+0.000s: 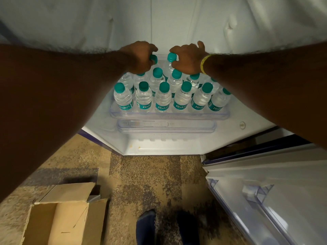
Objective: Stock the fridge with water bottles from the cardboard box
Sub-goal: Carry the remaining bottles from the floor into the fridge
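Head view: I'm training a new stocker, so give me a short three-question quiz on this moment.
1. True or false: the front row on the fridge shelf holds six bottles.
2. Where is the cardboard box? A) on the floor B) on the shelf C) in the door rack
3. Fill in: the left hand and right hand each have a grip on a back bottle's teal ____.
Key: 1 true; 2 A; 3 cap.

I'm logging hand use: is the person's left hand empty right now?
No, the left hand grips the teal cap of a clear plastic water bottle at the back of the transparent fridge shelf.
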Demonstrator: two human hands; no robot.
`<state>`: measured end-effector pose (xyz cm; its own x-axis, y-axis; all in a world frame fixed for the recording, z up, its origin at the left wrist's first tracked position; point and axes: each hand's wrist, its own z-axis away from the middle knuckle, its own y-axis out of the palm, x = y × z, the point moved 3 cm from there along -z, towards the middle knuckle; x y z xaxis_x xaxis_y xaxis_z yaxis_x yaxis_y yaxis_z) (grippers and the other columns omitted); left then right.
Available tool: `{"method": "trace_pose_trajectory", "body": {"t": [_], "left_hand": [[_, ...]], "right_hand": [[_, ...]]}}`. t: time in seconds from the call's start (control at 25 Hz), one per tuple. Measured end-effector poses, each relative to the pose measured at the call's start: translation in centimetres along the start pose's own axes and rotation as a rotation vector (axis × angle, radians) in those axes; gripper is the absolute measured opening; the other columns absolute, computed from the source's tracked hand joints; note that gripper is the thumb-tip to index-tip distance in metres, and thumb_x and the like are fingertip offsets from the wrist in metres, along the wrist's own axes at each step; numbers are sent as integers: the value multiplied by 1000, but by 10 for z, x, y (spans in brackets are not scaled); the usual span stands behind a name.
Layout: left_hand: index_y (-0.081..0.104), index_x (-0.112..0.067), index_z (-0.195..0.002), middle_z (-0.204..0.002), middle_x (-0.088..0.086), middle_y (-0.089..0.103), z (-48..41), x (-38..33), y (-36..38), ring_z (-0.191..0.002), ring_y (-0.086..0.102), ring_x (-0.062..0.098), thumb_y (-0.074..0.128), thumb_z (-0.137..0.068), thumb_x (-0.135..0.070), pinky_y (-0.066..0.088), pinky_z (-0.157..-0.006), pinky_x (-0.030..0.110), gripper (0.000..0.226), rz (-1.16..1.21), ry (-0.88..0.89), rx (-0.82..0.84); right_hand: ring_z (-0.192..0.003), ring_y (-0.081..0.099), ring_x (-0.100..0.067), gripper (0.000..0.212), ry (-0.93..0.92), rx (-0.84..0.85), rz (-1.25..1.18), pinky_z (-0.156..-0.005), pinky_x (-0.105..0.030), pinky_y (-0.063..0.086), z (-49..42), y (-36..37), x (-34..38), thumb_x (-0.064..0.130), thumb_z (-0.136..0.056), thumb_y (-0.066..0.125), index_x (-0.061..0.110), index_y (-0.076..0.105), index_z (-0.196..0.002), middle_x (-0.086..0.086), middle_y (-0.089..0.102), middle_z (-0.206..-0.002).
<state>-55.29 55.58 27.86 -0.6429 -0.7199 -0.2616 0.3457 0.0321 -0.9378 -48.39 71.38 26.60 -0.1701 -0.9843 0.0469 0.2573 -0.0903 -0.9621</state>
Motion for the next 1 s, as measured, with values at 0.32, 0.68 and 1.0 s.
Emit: {"method": "trace_pose_trajectory", "body": {"t": [0.32,0.68,1.0], "left_hand": [[36,-16,-147,-151,12,39,51,-12,-14,-134,40,34,51,-95,-35,35,-107,50,58,-167,-21,-188],[22,-15,-153,-160,13,19,207,-31,48,-147,20,30,23,-94,-60,19,-118,49,74,-181,-91,-264],[9,-18,-156,-163,9,-1,388,9,165,-151,-1,24,18,-95,-65,4,-121,49,77,-102,-424,-149]], "right_hand": [[-145,25,-31,59,-81,-70,-61,-118,-56,4,37,-12,13,41,-98,43,22,28,-152,-9,31,-157],[-148,21,-30,69,-248,-342,-89,-119,-56,6,140,31,75,44,-89,54,17,34,-150,-10,27,-159],[-151,10,-27,73,-404,-164,-53,-119,-55,-2,239,132,167,47,-91,53,20,27,-153,-6,15,-163]]}}
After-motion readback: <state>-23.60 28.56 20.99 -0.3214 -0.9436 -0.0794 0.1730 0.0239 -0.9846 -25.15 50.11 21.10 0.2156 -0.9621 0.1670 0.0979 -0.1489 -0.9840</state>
